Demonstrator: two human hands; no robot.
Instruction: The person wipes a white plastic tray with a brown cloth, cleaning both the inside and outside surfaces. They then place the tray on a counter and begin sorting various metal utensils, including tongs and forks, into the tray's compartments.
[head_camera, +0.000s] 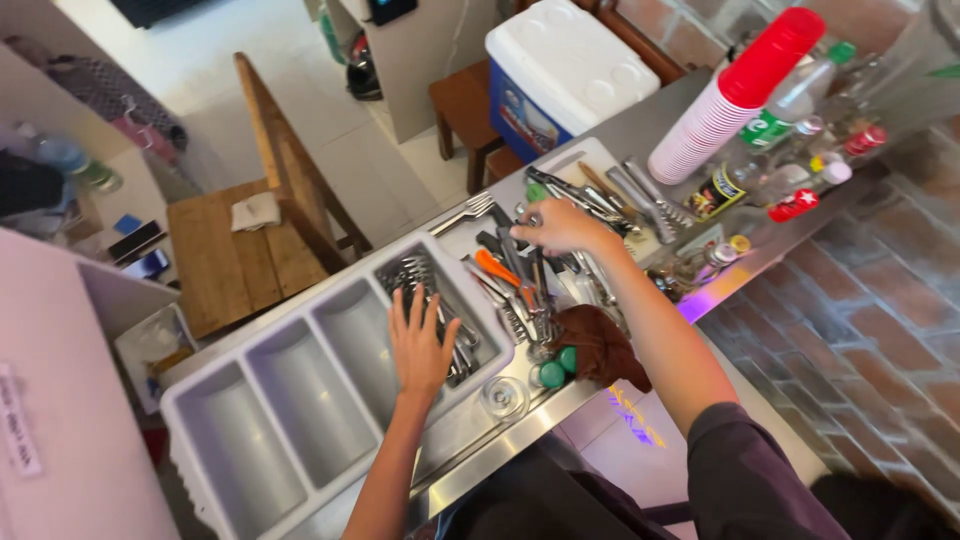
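Nearest the camera, the left hand lies flat with fingers spread and released over the cutlery in the rightmost bay of a grey tray; it presses or touches the pieces and grasps none. That tray runs from near left to far right along the steel tabletop, and its three other bays, to the left of the hand, hold nothing visible.

Farther off and to the right, the right hand reaches over a loose heap of utensils on the tabletop. Its fingers curl down into the heap, touching the tops of the pieces; whether they have closed on one I cannot tell. The heap lies just beyond the tray's right end, between the two hands, with most handles running near to far. An orange-handled tool lies just left of the right hand, and a fork at the heap's far left edge.

A brown cloth sits near the right forearm, green caps touching its left side, a small glass nearer. Beyond the heap lie tongs, then stacked cups and bottles. A cooler and wooden chair stand past the tabletop.
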